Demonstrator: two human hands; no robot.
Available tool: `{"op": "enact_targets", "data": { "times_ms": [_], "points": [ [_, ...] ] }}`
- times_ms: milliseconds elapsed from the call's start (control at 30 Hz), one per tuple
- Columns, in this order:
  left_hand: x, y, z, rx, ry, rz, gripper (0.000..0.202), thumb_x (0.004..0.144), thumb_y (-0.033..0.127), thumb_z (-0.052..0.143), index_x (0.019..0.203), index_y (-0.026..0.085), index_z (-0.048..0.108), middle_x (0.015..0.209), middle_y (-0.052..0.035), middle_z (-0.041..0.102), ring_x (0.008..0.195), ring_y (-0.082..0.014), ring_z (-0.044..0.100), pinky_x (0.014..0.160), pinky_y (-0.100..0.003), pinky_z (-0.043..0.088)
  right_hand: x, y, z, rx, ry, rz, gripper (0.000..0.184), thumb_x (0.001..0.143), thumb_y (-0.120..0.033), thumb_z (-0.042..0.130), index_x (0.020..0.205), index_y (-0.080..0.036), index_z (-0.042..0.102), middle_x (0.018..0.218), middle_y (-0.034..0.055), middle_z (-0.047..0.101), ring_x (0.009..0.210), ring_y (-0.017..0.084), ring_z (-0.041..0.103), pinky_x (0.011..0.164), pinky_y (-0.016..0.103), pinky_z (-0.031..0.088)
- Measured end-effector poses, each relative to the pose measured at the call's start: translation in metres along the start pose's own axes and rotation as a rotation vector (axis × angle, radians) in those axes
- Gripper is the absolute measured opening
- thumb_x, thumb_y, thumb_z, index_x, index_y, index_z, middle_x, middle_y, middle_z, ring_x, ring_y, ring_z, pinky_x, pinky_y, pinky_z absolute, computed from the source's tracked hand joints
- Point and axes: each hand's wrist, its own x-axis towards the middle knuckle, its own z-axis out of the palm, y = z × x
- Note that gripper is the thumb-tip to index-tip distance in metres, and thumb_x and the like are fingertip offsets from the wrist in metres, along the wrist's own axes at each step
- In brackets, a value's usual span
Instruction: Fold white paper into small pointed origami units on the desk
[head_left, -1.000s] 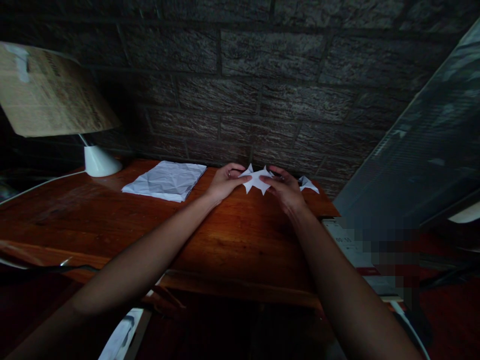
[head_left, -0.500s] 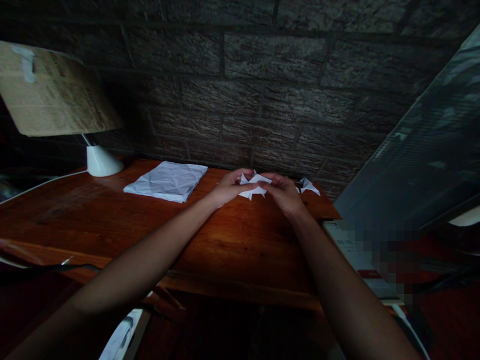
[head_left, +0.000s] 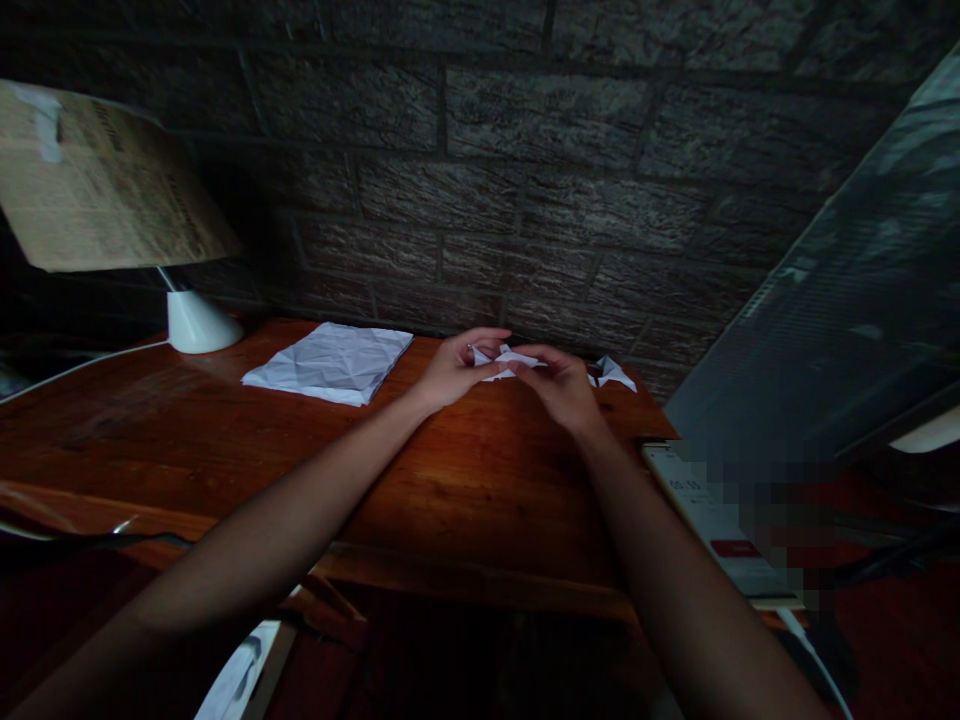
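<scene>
Both hands hold a small piece of folded white paper (head_left: 517, 358) with pointed corners, just above the back of the wooden table. My left hand (head_left: 454, 372) grips its left side, thumb along the near edge and a finger raised behind it. On the right side, my right hand (head_left: 564, 388) pinches the paper between thumb and fingers. Part of the paper is hidden by the fingers. Another folded white paper piece (head_left: 616, 374) lies to the right of my right hand. Creased white sheets (head_left: 334, 362) rest in a stack to the left.
A lamp with a white base (head_left: 199, 322) and a paper-covered shade (head_left: 112, 185) stands at the left of the wooden table (head_left: 465, 500). Behind it rises a dark stone-block wall (head_left: 547, 110). A device with a lit screen (head_left: 694, 490) is at the right edge.
The folded paper has tipped flatter, so less of its face and points shows. My left index finger has lifted away from it. The view has shifted slightly.
</scene>
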Motion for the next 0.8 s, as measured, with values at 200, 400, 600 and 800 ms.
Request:
{"op": "enact_targets", "data": {
  "times_ms": [200,400,600,800],
  "points": [
    [-0.001,0.003,-0.001,0.223,0.020,0.099,0.016,0.072,0.022,0.075,0.088,0.018,0.070,0.089,-0.0045,0.073,0.086,-0.0182,0.066,0.083,-0.032,0.049,0.002,0.004,-0.001,0.005,0.083,0.012,0.063,0.061,-0.036,0.086,0.119,-0.029,0.063,0.128,0.0067,0.062,0.112,0.025,0.060,0.092,0.040,0.050],
    [-0.004,0.003,-0.002,0.397,-0.021,0.210,0.008,0.078,0.015,0.065,0.083,0.020,0.069,0.090,-0.0044,0.074,0.090,-0.0190,0.066,0.089,-0.034,0.048,0.001,0.009,-0.002,-0.021,0.008,0.028,0.064,0.060,-0.033,0.086,0.118,-0.028,0.062,0.115,0.0056,0.066,0.092,0.021,0.063,0.086,0.039,0.052],
    [-0.001,0.002,-0.005,0.401,0.016,0.314,0.011,0.076,0.011,0.066,0.081,0.020,0.067,0.101,-0.0073,0.073,0.104,-0.0212,0.064,0.098,-0.038,0.044,0.002,0.011,-0.005,-0.149,0.033,-0.048,0.030,0.069,-0.032,0.079,0.095,-0.025,0.069,0.108,0.0052,0.067,0.082,0.019,0.064,0.079,0.036,0.052],
    [-0.002,0.003,-0.004,0.432,0.017,0.327,0.010,0.078,0.010,0.065,0.080,0.020,0.067,0.104,-0.0074,0.072,0.102,-0.0210,0.064,0.097,-0.038,0.044,0.001,0.009,-0.003,-0.015,0.074,0.003,0.064,0.062,-0.030,0.083,0.121,-0.028,0.058,0.107,0.0037,0.064,0.083,0.019,0.064,0.082,0.039,0.053]
  ]
}}
